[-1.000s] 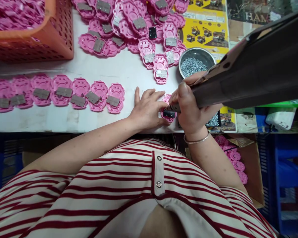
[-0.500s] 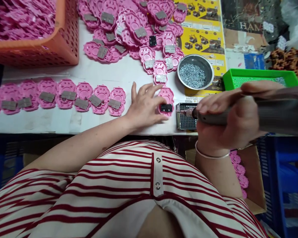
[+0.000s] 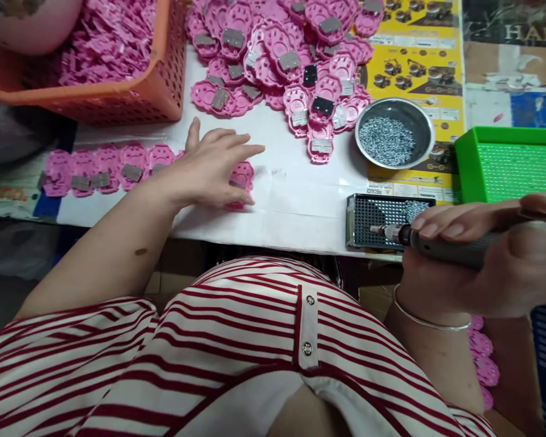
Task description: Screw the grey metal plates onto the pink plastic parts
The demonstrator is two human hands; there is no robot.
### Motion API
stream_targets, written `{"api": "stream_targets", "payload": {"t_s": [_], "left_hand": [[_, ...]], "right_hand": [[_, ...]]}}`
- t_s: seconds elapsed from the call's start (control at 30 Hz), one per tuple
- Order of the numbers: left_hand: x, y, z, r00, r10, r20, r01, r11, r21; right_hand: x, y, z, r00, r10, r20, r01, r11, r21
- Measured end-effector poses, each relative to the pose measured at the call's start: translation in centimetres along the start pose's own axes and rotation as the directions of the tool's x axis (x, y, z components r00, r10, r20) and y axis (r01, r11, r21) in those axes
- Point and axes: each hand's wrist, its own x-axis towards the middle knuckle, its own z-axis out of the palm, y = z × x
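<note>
1. Far left of the steel bowl (image 3: 423,139), an orange basket (image 3: 167,60) is holding loose pink plastic pieces (image 3: 113,42); its high walls are probably keeping the heap from spilling.
2. Nearer the person and well left of the bowl, a row of pink casings (image 3: 109,162) is running along the bench (image 3: 300,206), several carrying grey plates, seemingly lined up so each is easy to pick out.
3. Left of the bowl, the left hand (image 3: 207,167) is reaching across the row, palm down, forearm slanting in from the person's side. Its fingers are spreading loosely and gripping nothing; thumb and index are framing the nearest pink casing (image 3: 243,176). That casing is lying flat, partly covered by the hand; whether skin is touching it, I cannot tell.
4. Just left of the bowl and beyond it, a pile of pink casings (image 3: 273,51) is overlapping untidily, many bearing plates, apparently stacked out of the working strip.
5. The bowl itself is holding small screws (image 3: 386,139). Just on its near side, a black perforated tray (image 3: 386,209) is lying, presumably within easy reach.
6. Right of the bowl and nearer the person, the right hand (image 3: 477,282) is clenching an electric screwdriver (image 3: 455,247), fingers wrapping its barrel, wrist low, the tool lying nearly level so its tip is pointing left over the tray.
</note>
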Motion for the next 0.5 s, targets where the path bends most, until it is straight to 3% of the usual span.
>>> {"api": "stream_targets", "payload": {"t_s": [0.1,0.2,0.37,0.5], "left_hand": [[-2.9,-2.3,1.0,0.999,-0.042,-0.003,0.042,0.999,-0.005],[-4.7,-2.8,2.5,0.996,-0.057,-0.075,0.055,0.998,-0.027],[-5.6,-2.7,4.6,0.978,-0.128,-0.163,0.140,0.988,0.065],[-5.6,-3.5,4.8,0.970,-0.163,-0.182,0.180,0.980,0.080]], "right_hand": [[-0.2,-0.4,0.3,0.998,0.062,-0.017,-0.062,0.998,-0.004],[-0.3,-0.4,0.9,0.998,0.052,-0.035,-0.052,0.999,0.008],[-0.2,-0.1,1.0,0.998,0.036,-0.043,-0.035,0.999,0.039],[-0.1,0.4,0.6,0.995,0.062,-0.080,-0.059,0.998,0.028]]}}
